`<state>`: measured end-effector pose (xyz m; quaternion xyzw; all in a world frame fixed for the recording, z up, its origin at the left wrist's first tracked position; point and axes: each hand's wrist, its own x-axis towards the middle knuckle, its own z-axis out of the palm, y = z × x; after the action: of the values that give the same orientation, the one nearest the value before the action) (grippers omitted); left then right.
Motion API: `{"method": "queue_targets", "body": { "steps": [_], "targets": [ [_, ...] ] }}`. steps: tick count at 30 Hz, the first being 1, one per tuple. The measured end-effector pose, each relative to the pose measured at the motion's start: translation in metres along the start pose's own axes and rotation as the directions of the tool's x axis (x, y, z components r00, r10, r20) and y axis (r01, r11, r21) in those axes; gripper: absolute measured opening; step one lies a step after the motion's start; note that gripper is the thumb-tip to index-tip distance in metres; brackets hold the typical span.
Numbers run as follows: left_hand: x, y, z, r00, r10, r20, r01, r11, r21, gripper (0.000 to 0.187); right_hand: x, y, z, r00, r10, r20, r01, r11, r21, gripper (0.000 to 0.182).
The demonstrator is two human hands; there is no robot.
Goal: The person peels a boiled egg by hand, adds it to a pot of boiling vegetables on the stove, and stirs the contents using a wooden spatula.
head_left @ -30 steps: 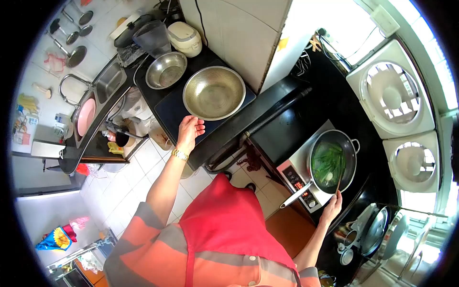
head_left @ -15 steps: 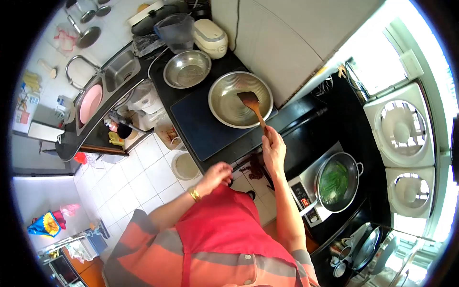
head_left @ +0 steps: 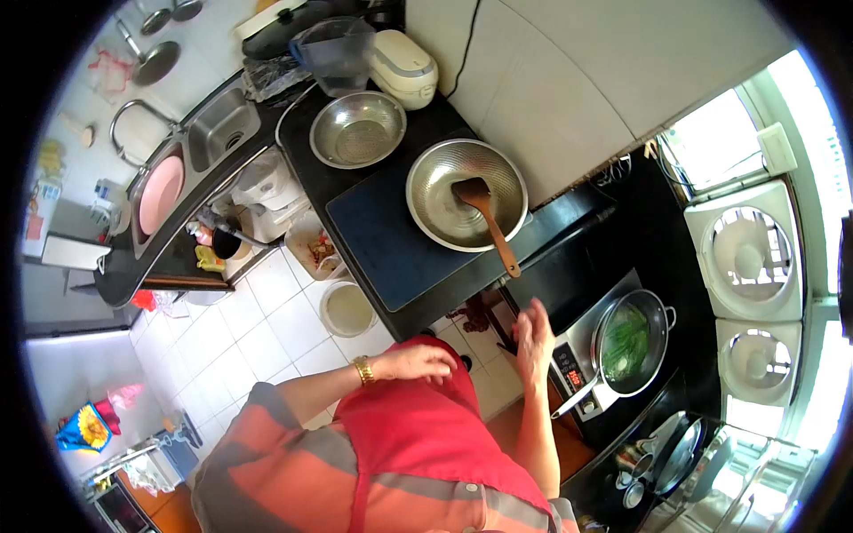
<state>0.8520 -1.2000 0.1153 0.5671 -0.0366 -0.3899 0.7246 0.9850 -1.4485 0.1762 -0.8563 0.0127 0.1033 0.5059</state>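
Strong daylight pours in at the window [head_left: 729, 138] on the right, washing the panes nearly white, while the left side is softer and greyer. Everything bows toward a black, rounded border, and both hands look slightly smeared.

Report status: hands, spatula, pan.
Both hands empty. Wooden spatula resting in large steel bowl, handle over rim. Pan of greens on lit cooker. Nothing seen blocking either.
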Motion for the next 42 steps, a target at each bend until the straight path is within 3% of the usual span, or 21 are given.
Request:
{"method": "queue_targets", "body": {
  "steps": [1,3,5,6,7,9,12,17,20,23,25,27,31,33,34,35,36,37,38,40,42],
  "targets": [
    [0.001,0.011,-0.007,0.996,-0.053,-0.065,0.042,0.986,-0.159,0.039,-0.02,0.011,-0.009,0.993,0.111,0.033,-0.112,0.993,0.046,0.043],
    [0.01,0.03,-0.025,0.973,-0.02,-0.232,-0.066,0.932,-0.356,0.026,-0.064,0.051,-0.016,0.981,0.178,0.072,-0.179,0.984,0.003,0.038],
    [0.025,0.041,-0.045,0.908,-0.03,-0.417,-0.178,0.875,-0.45,0.02,-0.11,0.066,-0.012,0.922,0.357,0.147,-0.379,0.91,0.166,0.036],
    [0.033,0.048,-0.053,0.895,-0.014,-0.447,-0.21,0.87,-0.447,0.018,-0.13,0.082,-0.008,0.903,0.39,0.178,-0.416,0.898,0.142,0.035],
    [0.039,0.051,-0.061,0.89,-0.011,-0.455,-0.22,0.866,-0.45,0.016,-0.149,0.085,-0.004,0.88,0.416,0.23,-0.443,0.893,0.083,0.036],
    [0.051,0.062,-0.065,0.9,-0.014,-0.437,-0.184,0.895,-0.407,0.016,-0.182,0.106,0.011,0.909,0.326,0.259,-0.327,0.944,-0.041,0.037],
    [0.065,0.08,-0.064,0.911,-0.02,-0.411,-0.182,0.876,-0.446,0.021,-0.207,0.082,0.016,0.896,0.353,0.269,-0.354,0.934,-0.048,0.04],
    [0.085,0.079,-0.109,0.909,0.081,-0.408,-0.348,0.686,-0.639,0.034,-0.26,0.082,-0.001,0.884,0.46,0.087,-0.466,0.882,0.069,0.042],
    [0.09,0.074,-0.122,0.9,0.057,-0.433,-0.351,0.685,-0.639,0.03,-0.306,0.093,-0.01,0.867,0.498,-0.005,-0.488,0.852,0.192,0.043],
    [0.082,0.068,-0.077,0.925,0.009,-0.38,-0.238,0.792,-0.562,0.025,-0.351,0.119,-0.003,0.857,0.513,-0.061,-0.479,0.833,0.275,0.045],
    [0.068,0.054,-0.015,0.984,-0.022,-0.178,-0.066,0.879,-0.472,0.02,-0.38,0.135,0.005,0.89,0.442,-0.112,-0.406,0.88,0.246,0.044],
    [0.042,0.031,0.06,0.994,-0.112,0.019,0.112,0.942,-0.317,0.027,-0.405,0.148,0.02,0.857,0.485,-0.172,-0.417,0.851,0.32,0.044],
    [-0.036,-0.027,0.178,0.863,-0.415,0.288,0.415,0.907,0.063,0.033,-0.447,0.169,0.034,0.879,0.435,-0.197,-0.375,0.884,0.281,0.045],
    [-0.06,-0.042,0.201,0.768,-0.391,0.508,0.078,0.844,0.531,0.035,-0.472,0.206,0.051,0.899,0.349,-0.263,-0.275,0.92,0.279,0.046],
    [-0.066,-0.045,0.203,0.687,-0.555,0.468,0.261,0.79,0.554,0.035,-0.485,0.218,0.046,0.856,0.478,-0.196,-0.369,0.832,0.415,0.047],
    [-0.073,-0.045,0.207,0.657,-0.586,0.474,0.265,0.768,0.583,0.035,-0.498,0.235,0.043,0.782,0.607,-0.139,-0.369,0.632,0.681,0.05],
    [-0.081,-0.041,0.213,0.7,-0.565,0.436,0.268,0.774,0.573,0.035,-0.51,0.294,0.056,0.729,0.674,-0.12,-0.345,0.514,0.786,0.058],
    [-0.088,-0.037,0.218,0.744,-0.54,0.394,0.27,0.782,0.562,0.036,-0.53,0.309,0.049,0.646,0.727,-0.234,-0.186,0.447,0.875,0.058],
    [-0.094,-0.031,0.221,0.729,-0.578,0.367,0.29,0.746,0.599,0.036,-0.553,0.321,0.04,0.538,0.779,-0.322,-0.011,0.389,0.921,0.058],
    [-0.1,-0.033,0.218,0.718,-0.602,0.349,0.258,0.696,0.67,0.036,-0.589,0.355,0.021,0.277,0.906,-0.321,0.151,0.289,0.945,0.05],
    [-0.104,-0.033,0.222,0.723,-0.618,0.31,0.26,0.658,0.706,0.036,-0.624,0.367,0.004,0.14,0.934,-0.329,0.214,0.296,0.931,0.041]
  ]
}}
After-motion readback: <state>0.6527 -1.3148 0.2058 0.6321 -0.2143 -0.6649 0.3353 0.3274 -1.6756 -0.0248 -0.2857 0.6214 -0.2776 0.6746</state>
